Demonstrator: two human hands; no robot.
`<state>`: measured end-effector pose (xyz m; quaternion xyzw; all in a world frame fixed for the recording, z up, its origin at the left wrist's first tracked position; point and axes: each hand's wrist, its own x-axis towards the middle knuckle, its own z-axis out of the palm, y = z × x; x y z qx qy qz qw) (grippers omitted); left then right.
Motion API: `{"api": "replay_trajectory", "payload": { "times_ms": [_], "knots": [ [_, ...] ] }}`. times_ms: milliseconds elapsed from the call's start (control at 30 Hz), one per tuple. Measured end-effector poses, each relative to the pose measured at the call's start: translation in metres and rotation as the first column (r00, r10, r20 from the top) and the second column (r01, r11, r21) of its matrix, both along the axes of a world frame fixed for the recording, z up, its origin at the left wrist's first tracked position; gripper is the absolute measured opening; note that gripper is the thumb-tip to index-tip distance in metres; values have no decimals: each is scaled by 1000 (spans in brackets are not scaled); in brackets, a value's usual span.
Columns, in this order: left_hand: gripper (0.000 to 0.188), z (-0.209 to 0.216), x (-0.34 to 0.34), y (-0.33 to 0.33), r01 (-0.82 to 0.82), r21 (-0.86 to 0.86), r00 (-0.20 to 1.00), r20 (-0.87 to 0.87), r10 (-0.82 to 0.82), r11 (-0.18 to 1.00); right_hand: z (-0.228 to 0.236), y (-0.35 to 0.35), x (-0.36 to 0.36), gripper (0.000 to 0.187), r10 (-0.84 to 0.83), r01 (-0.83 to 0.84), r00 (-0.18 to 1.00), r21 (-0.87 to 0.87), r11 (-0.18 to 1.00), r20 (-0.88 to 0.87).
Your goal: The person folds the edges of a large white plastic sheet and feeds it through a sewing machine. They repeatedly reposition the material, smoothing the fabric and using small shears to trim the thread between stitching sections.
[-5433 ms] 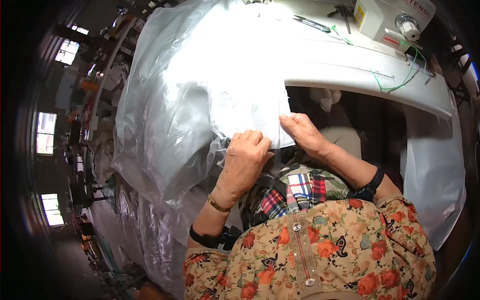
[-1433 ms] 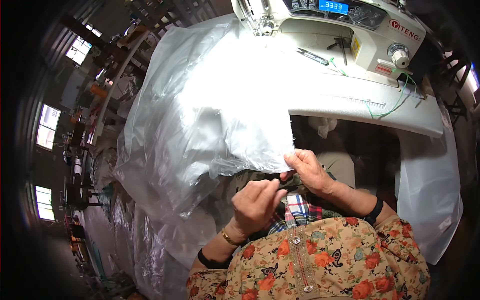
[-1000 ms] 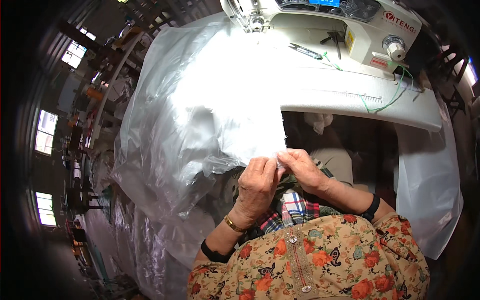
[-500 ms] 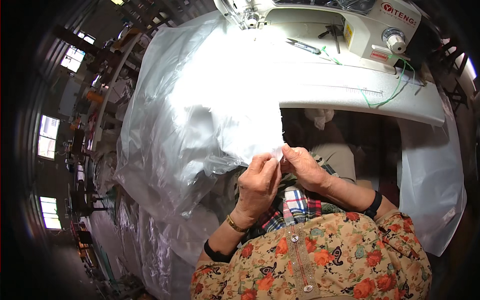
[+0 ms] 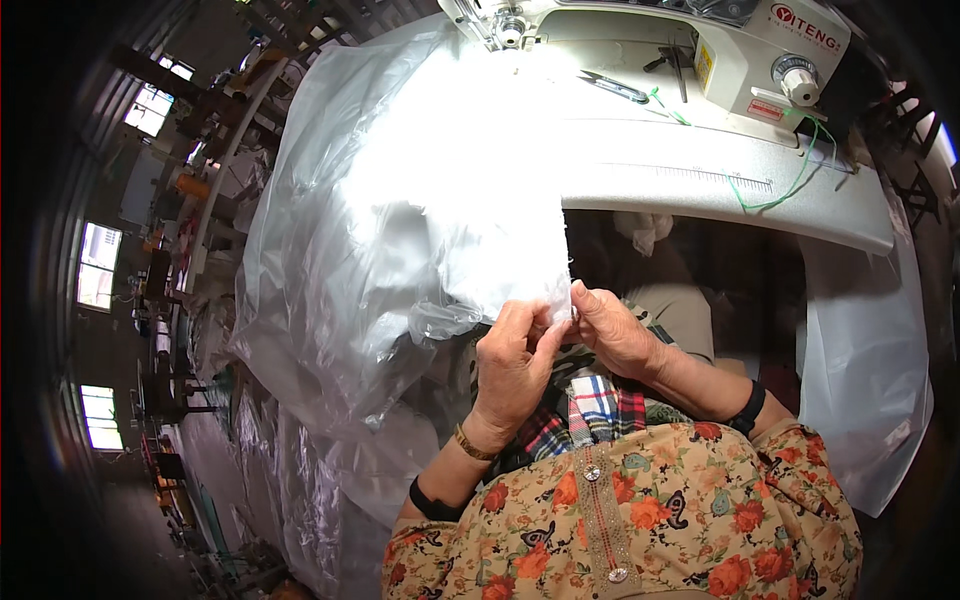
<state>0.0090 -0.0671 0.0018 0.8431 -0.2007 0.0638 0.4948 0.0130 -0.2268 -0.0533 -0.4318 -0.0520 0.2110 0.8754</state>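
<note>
White sheet (image 5: 510, 250) — corner in both hands (image 5: 512, 362) (image 5: 614, 335)

The clear sheeting (image 5: 310, 270) looks like thin plastic, glossy and crinkled. The white piece (image 5: 528, 262) resembles cloth, its edge rough and frayed. The sewing machine (image 5: 740, 60) and surface (image 5: 690, 160) look smooth and hard.

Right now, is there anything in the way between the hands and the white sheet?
Nothing visible is. The left hand pinches the near corner of the white sheet, and the right hand is at its right edge. The clear plastic spreads off to the left.
</note>
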Motion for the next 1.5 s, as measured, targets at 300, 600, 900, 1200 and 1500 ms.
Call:
{"api": "replay_trajectory", "payload": {
  "times_ms": [300,600,900,1200,1500],
  "knots": [
    [12,-3,2,-2,-31,289,973,227,-37,957,11,1,-2,57,29,-28,998,30,999,-62],
    [7,-6,-2,1,-34,2,999,-22,35,999,16,4,-2,54,11,-5,995,59,998,-101],
    [13,8,-7,-2,-297,-563,651,-710,-268,771,18,1,-2,63,129,-124,991,126,984,-30],
    [14,5,-8,-8,-416,-671,518,-729,-447,614,19,-3,-3,63,125,-116,991,186,976,-38],
    [16,-3,-13,-10,-523,-682,399,-726,-561,511,28,-1,-5,59,80,-79,996,26,997,-46]
  ]
}}
